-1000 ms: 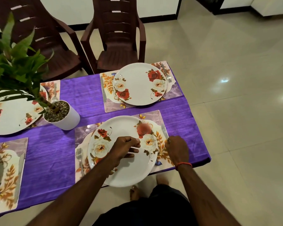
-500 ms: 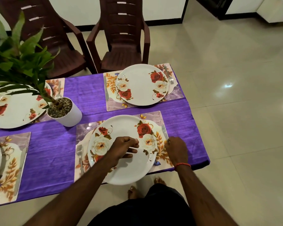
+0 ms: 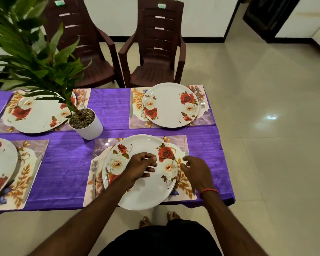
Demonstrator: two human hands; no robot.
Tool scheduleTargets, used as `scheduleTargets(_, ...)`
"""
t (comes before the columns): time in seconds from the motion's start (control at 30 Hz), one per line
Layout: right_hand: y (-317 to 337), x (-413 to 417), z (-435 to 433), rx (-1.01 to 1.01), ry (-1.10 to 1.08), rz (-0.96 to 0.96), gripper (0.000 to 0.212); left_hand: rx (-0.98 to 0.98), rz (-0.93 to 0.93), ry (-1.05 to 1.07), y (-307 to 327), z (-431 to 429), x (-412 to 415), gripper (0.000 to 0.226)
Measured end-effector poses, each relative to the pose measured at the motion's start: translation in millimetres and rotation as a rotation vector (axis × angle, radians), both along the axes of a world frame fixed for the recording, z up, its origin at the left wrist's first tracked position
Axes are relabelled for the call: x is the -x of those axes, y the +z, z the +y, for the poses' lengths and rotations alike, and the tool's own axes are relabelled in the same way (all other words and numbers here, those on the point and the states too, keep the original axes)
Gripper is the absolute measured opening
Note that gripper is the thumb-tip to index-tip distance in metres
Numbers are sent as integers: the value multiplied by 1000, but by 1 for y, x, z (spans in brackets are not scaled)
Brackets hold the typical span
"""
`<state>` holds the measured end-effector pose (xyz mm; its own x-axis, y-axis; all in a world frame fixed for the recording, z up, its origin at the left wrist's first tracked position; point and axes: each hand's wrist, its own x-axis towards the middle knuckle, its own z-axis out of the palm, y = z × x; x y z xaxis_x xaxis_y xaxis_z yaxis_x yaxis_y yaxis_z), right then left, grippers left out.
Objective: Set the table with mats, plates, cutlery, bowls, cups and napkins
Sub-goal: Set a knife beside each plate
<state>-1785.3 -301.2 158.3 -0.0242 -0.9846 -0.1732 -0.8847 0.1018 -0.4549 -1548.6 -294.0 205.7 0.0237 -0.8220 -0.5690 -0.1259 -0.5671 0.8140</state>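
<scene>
A white plate with red and white roses (image 3: 146, 193) lies on a floral mat (image 3: 181, 143) at the table's near edge, overhanging it slightly. My left hand (image 3: 140, 167) rests on the plate's middle with loosely curled fingers and holds nothing. My right hand (image 3: 196, 169) is just right of the plate, its fingertips touching a knife (image 3: 187, 153) that lies on the mat; most of the knife is hidden under the hand. A fork (image 3: 94, 169) lies on the mat left of the plate.
Purple cloth (image 3: 70, 163) covers the table. A far setting has a plate (image 3: 169, 106), fork (image 3: 201, 102) and mat. Two more plates (image 3: 35, 117) (image 3: 0, 163) lie on mats at left. A potted plant (image 3: 89, 128) stands mid-table. Two brown chairs (image 3: 155, 71) stand behind.
The view has tilted up and shifted left. My right hand's fingers have loosened and spread a little over the knife. My left hand stays on the plate.
</scene>
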Motion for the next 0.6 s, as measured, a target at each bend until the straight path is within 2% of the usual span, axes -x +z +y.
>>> scheduleTargets(0.2, 27, -17, -22, -2, 244, -77, 29, 30, 88, 120, 9, 5, -1, 28)
scheduleTargets(0.37, 42, -32, -30, 46, 442, -168, 12, 45, 89, 171, 16, 13, 1, 23)
scheduleTargets(0.6, 32, -53, -36, 60, 566, -240, 36, 120, 19, 261, 20, 28, 0, 29)
